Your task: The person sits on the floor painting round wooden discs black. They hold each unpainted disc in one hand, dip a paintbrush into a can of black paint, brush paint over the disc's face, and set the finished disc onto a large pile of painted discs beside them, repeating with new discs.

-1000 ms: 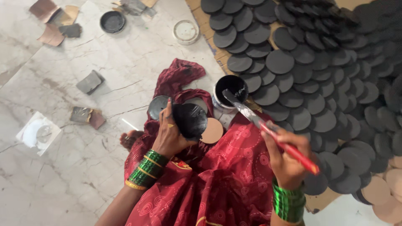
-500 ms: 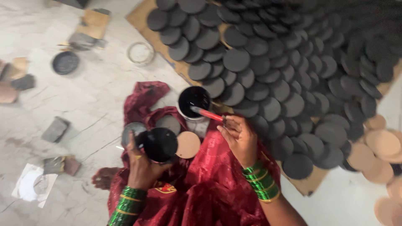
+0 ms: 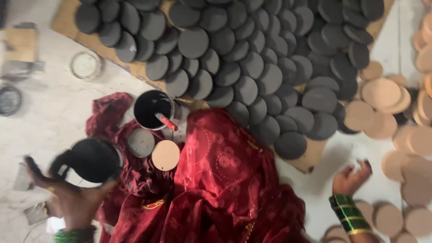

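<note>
My left hand [image 3: 67, 198] holds a round disc [image 3: 94, 159] painted black, low at the left. My right hand [image 3: 351, 179] is out to the right, empty with fingers spread, over the white floor near bare tan discs [image 3: 387, 218]. A tin of black paint [image 3: 153, 109] stands in front of my red cloth-covered lap [image 3: 216, 180], with a red-handled brush [image 3: 165, 121] resting in it. Beside it lie one grey painted disc [image 3: 141, 142] and one bare tan disc [image 3: 165, 155].
Many black-painted discs [image 3: 252, 58] lie overlapping on a cardboard sheet [image 3: 310, 159] ahead. Unpainted tan discs [image 3: 382, 94] pile at the right. A clear round lid [image 3: 84, 65], a dark lid [image 3: 9, 100] and scraps sit on the floor at the left.
My right hand let go of the brush, which now rests in the paint tin, and swung out to the right. The view shifted rightwards; the left hand still holds the black disc.
</note>
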`<state>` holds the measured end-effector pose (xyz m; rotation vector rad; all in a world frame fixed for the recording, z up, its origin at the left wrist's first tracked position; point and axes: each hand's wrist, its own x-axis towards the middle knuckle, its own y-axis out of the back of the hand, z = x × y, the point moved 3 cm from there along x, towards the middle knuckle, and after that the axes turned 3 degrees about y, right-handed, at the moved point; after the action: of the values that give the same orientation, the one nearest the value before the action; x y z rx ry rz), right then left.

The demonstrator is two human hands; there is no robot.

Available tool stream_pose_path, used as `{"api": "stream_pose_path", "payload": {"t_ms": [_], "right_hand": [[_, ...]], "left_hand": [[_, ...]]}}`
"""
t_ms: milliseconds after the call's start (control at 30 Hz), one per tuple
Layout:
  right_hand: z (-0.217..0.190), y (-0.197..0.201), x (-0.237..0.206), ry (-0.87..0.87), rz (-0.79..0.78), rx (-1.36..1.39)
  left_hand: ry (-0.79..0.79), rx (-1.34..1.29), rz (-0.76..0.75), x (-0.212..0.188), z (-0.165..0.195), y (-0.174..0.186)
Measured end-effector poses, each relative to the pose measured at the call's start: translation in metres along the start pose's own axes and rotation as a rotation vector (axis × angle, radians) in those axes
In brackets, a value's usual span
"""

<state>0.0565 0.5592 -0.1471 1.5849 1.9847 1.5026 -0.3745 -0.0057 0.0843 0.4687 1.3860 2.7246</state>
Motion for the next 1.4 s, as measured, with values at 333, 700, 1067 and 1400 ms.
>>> {"api": "stream_pose_path", "payload": {"t_ms": [333,700,1067,1400], "right_hand": [[-0.004,-0.06,0.006,-0.044,0.093,-0.182],[-0.199,-0.279,0.113,0.144,-0.392,0.345],[-0.319,-0.429,0.141,-0.089,-0.566,0.136],[-0.29,-0.39,0.115,-0.146,-0.527,0.149]], "left_hand": [[-0.229,0.129,0.149,0.199,0.058,0.001],[0.051,-0.148,0.038,0.43,0.014,-0.175],[0.098,-0.212,0.176,0.628,-0.058,-0.331],[-0.053,-0.064,0.291,0.64,-0.089,-0.367]]}}
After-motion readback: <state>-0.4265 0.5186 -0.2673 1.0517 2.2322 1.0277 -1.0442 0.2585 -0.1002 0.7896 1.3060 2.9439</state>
